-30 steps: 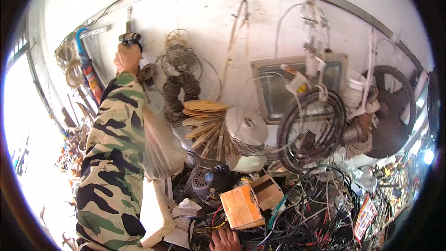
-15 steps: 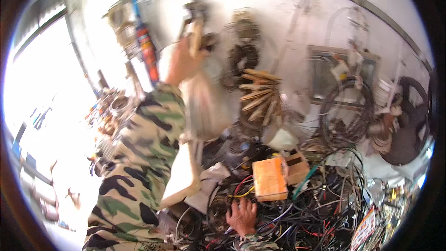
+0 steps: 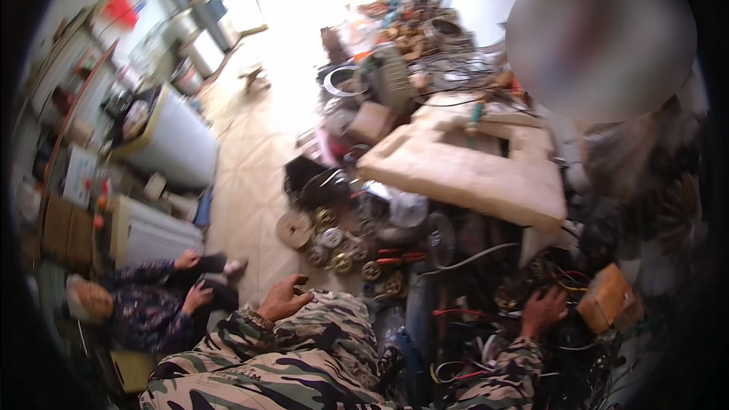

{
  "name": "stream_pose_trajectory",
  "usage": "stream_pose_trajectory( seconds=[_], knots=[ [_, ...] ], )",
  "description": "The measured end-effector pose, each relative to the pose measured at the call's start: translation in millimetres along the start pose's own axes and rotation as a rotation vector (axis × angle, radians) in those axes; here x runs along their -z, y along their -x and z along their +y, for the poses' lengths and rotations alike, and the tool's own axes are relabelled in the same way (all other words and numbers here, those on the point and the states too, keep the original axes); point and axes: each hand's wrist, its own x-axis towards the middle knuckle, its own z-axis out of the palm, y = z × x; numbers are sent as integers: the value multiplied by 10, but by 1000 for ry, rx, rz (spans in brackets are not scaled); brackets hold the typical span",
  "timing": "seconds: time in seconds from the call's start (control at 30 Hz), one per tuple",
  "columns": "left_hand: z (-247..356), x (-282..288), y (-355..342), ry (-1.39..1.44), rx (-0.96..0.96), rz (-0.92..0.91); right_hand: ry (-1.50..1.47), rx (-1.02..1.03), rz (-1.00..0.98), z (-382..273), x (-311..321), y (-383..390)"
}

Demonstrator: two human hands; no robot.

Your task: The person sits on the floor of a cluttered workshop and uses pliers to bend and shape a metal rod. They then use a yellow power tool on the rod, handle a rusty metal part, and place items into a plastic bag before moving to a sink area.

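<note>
Here we have our right hand (image 3: 543, 310) down in the wires (image 3: 486, 349) at the near right, fingers spread and pressed into the tangle, just left of the orange box (image 3: 607, 300). Our left hand (image 3: 282, 300) rests open on our knee (image 3: 334, 319), gripping nothing. To do this well, we judge, we should feel for one wire and pull slowly (the loops cross each other), with the left hand steadying the heap. A seated person (image 3: 144, 307) sits at near left.

Left hand (image 3: 282, 300) rests on camouflage knee (image 3: 334, 319); right hand (image 3: 543, 310) in wire tangle (image 3: 486, 349) beside orange box (image 3: 607, 298).
</note>
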Motion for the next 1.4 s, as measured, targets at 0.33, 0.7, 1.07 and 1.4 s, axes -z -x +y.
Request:
stream_pose_trajectory(
  seconds=[0.33, 0.7, 1.07, 1.4],
  knots=[
    [-1094, 831, 504, 331, -28, 71, -149, 0, 200, -121, 645, 152],
    [-2672, 2740, -166, 432, 27, 247, -822, 280, -519, -4338, 1014, 2946],
    [-3244, 5821, -1284, 469, 79, 691, -191, 409, -1298, -6196, -378, 3112],
    [-3253, 6911, -3527, 494, 142, 304, -702, 621, -850, -9560, -740, 2470]
  ],
)
